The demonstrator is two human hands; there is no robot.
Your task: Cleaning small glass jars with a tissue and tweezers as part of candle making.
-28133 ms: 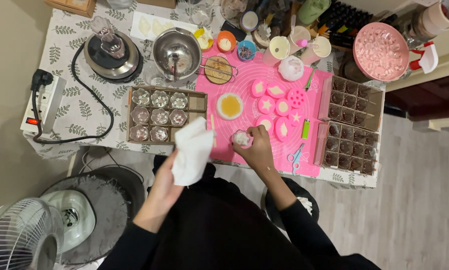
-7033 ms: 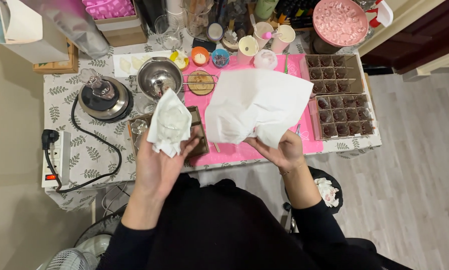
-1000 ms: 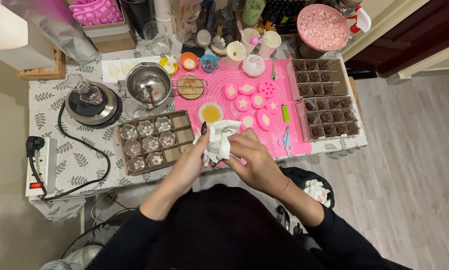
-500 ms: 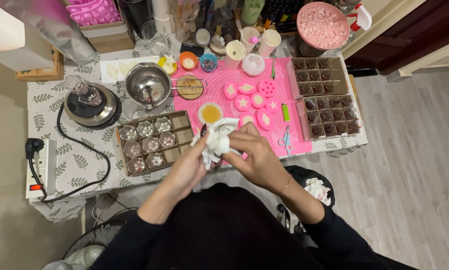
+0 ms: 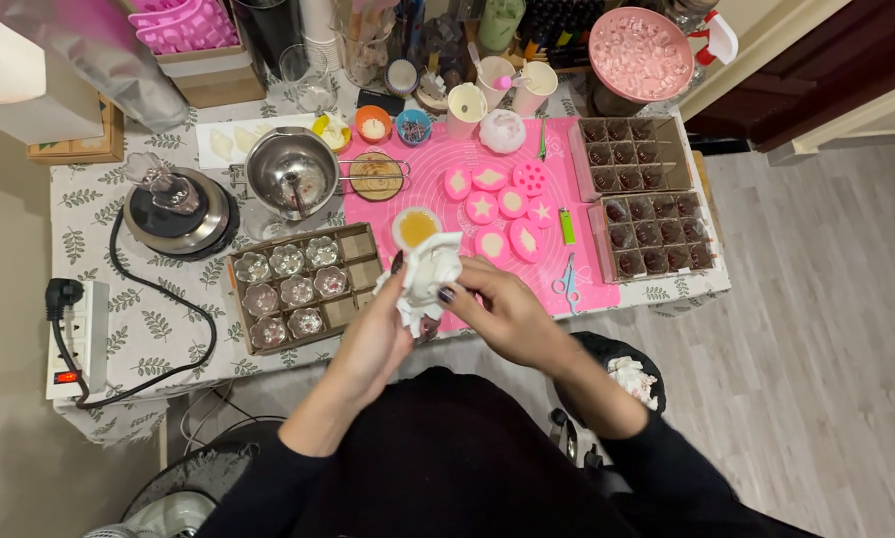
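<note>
Both my hands close on a crumpled white cloth: left hand grips it from below, right hand pinches its side, above the pink mat.

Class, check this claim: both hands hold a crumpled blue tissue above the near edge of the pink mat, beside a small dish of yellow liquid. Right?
Not quite. The head view shows the tissue is white, not blue. The left hand and right hand do hold it above the pink mat, beside the dish.
</note>
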